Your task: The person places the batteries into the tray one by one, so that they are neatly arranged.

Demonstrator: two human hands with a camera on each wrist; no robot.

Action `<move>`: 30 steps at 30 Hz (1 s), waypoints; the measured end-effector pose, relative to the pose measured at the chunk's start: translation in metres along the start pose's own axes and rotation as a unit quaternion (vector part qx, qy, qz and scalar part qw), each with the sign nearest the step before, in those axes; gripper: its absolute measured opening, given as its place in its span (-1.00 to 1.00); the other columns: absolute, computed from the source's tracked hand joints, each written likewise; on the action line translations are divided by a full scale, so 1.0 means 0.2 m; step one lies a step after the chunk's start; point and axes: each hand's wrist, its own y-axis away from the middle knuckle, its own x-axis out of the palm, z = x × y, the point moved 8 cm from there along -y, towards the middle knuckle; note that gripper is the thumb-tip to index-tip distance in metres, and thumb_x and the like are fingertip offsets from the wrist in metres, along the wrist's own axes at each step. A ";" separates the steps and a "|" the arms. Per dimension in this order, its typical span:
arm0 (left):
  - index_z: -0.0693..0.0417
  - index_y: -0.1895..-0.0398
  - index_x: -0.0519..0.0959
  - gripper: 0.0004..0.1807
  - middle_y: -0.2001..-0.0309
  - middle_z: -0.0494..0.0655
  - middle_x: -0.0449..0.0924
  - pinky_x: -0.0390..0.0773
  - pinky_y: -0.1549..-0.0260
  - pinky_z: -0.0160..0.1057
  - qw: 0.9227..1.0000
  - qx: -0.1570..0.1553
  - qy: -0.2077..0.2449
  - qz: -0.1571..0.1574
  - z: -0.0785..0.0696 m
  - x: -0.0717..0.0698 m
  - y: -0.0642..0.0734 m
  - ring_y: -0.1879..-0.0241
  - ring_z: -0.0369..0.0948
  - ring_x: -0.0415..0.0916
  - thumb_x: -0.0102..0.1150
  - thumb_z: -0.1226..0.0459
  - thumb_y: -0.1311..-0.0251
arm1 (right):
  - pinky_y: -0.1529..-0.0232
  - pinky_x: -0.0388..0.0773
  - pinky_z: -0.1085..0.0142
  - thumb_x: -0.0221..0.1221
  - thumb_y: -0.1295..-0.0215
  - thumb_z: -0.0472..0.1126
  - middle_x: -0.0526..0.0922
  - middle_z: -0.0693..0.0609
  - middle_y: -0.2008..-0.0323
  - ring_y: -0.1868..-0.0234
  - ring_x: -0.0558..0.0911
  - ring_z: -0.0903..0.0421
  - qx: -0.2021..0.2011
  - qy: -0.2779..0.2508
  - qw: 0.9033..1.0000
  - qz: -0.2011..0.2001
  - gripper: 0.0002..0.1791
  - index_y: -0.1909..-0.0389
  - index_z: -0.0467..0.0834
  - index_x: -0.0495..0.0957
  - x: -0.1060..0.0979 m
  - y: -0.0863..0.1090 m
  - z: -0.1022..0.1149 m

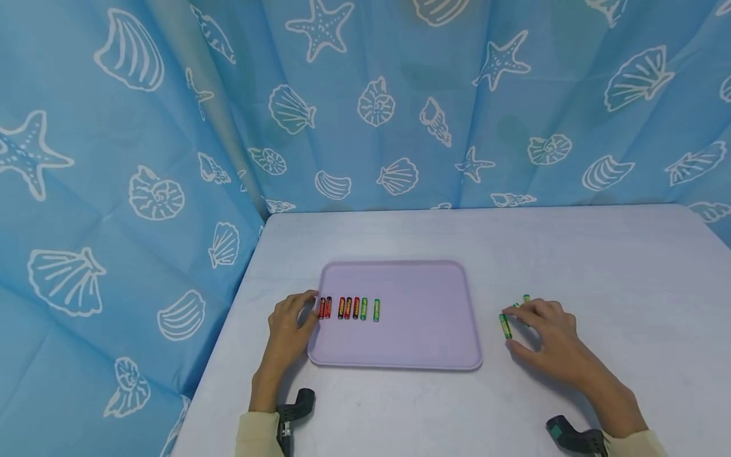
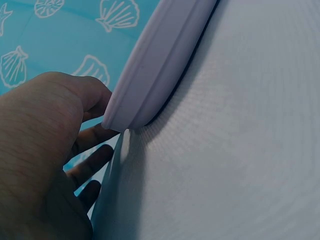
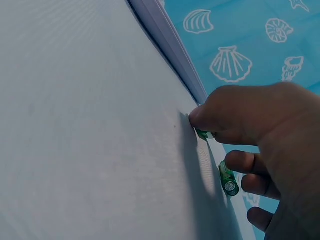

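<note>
Nearest the camera, two cream sleeves and dark wrist mounts sit at the table's (image 1: 571, 254) front edge. The table top is a pale, finely textured white surface. The left hand (image 1: 290, 330) rests at the left rim of the lilac tray (image 1: 422, 330), fingers loosely curled against the rim, thumb by the corner; it holds no battery. The right hand (image 1: 548, 336) lies on the table well to the right of the tray, fingers bent down over a small group of green batteries (image 1: 506, 325). In the right wrist view the thumb and a fingertip pinch one green battery (image 3: 203, 134) against the table, and another (image 3: 228, 179) lies just beside the fingers.

Inside the tray, near its left side, stands a row of batteries (image 1: 348, 308): four red ones, then two green ones, all lying parallel. Their printing is too small to read.

Behind the table hangs a blue curtain (image 1: 143, 158) printed with white shells and starfish, closing in the back and left.
</note>
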 end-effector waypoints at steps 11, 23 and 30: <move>-0.02 -0.31 0.50 -0.56 -0.23 0.00 0.51 -0.02 -0.34 0.21 1.000 0.012 -0.004 -0.006 0.00 -0.01 0.00 -0.36 0.06 0.20 0.13 0.24 -0.37 | 0.21 0.13 0.00 0.48 0.05 -0.26 0.47 -0.05 0.11 0.05 0.34 -0.10 -0.004 -0.009 1.000 -0.010 -0.47 -0.03 -0.14 0.63 0.02 0.00 -0.02; 0.00 -0.30 0.50 -0.55 -0.20 0.01 0.53 0.00 -0.32 0.24 1.000 0.024 0.002 -0.014 0.00 0.00 0.00 -0.34 0.10 0.22 0.16 0.28 -0.34 | 0.17 0.12 0.00 0.39 0.02 -0.29 0.46 -0.03 0.04 -0.03 0.33 -0.12 -0.008 -0.010 1.000 0.027 -0.45 -0.10 -0.09 0.60 0.01 0.00 -0.03; -0.02 -0.30 0.51 -0.55 -0.20 0.01 0.52 0.00 -0.33 0.22 1.000 0.021 -0.004 -0.016 -0.01 -0.01 0.00 -0.35 0.09 0.22 0.15 0.27 -0.34 | 0.19 0.12 0.07 0.47 -0.01 -0.25 0.49 0.01 0.08 0.00 0.34 -0.07 -0.014 -0.027 0.999 0.024 -0.49 -0.06 -0.11 0.63 0.01 0.00 -0.03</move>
